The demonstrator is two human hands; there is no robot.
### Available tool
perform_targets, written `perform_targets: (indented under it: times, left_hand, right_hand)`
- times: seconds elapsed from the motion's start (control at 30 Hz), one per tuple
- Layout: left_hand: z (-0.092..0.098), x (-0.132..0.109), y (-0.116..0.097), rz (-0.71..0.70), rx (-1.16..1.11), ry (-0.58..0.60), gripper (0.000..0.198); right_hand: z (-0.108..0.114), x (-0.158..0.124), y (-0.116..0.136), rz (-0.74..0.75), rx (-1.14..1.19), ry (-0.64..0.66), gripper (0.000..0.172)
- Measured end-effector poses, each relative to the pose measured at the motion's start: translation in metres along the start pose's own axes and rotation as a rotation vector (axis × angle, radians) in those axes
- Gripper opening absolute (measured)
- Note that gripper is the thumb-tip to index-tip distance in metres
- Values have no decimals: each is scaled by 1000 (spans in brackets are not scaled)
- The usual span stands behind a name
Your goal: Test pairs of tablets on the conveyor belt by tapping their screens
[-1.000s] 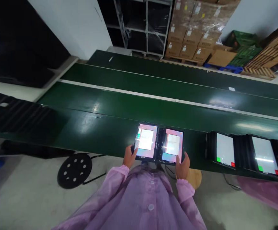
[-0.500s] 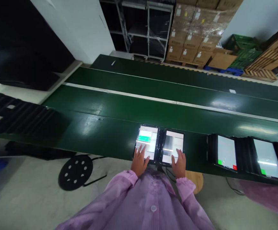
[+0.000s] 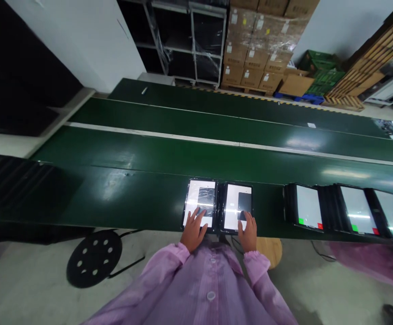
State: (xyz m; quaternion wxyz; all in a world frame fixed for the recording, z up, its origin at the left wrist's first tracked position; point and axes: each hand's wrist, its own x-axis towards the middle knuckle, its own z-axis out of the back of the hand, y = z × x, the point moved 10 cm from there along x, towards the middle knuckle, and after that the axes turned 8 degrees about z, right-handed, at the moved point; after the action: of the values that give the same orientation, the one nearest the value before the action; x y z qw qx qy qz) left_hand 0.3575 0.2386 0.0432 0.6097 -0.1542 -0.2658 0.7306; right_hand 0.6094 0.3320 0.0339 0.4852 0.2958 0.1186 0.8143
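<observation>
Two side by side: left tablet (image 3: 199, 195) and right tablet (image 3: 231, 203), at the near edge of the desk (image 3: 142, 198), just below the middle of the frame.
Long axis: up and down the frame on both, far ends leaning slightly right.
Facing: screens up, lit white, each with a dark grey panel.
Left hand (image 3: 194, 230): loose, fingers spread over the left tablet's lower part, gripping nothing; cannot tell whether fingertips touch.
Right hand (image 3: 248, 231): likewise loose, over the right tablet's lower part; contact unclear.
Right of frame: more tablets (image 3: 308, 203) in a row, white screens up.
Lower left: black stool (image 3: 93, 259), seat holed.
</observation>
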Motion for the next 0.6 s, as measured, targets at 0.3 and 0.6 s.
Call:
perform_targets:
  times: [0.3,0.6]
  left_hand:
    - [1,9,8,3,105,22,55]
    - [31,-18,64,204,133,-79,53]
  right_hand:
    - [0,-2,0,-44,25,-22,50]
    - [8,-8,-6,-114,67,-42,52]
